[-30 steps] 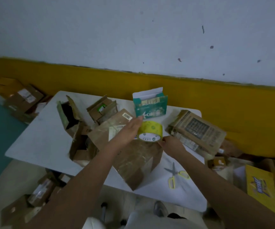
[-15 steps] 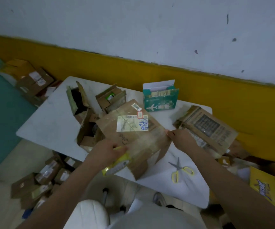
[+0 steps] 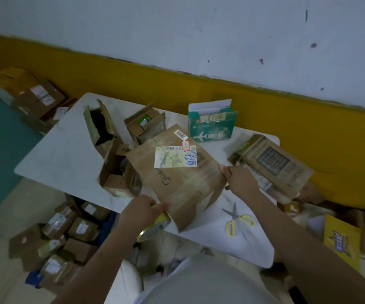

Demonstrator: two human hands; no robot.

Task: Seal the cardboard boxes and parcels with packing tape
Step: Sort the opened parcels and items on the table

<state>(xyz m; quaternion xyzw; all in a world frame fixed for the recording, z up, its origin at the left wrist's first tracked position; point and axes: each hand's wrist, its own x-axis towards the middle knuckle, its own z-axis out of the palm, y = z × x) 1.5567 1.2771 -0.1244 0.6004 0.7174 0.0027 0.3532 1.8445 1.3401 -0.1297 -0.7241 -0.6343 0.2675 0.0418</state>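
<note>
Left hand curled round yellow packing-tape roll at near edge of brown labelled cardboard box; right hand pinching its right corner. Judged: one strip laid, uncut; open brown cartons behind unsealed.

Reaches forward with both bare forearms. Grips a tape roll in the left hand, fingers curled over it, knuckles up. Holds the right edge of a cardboard box with the right hand, fingers bent.

White table, boxes (some seemingly open), scissors
</note>
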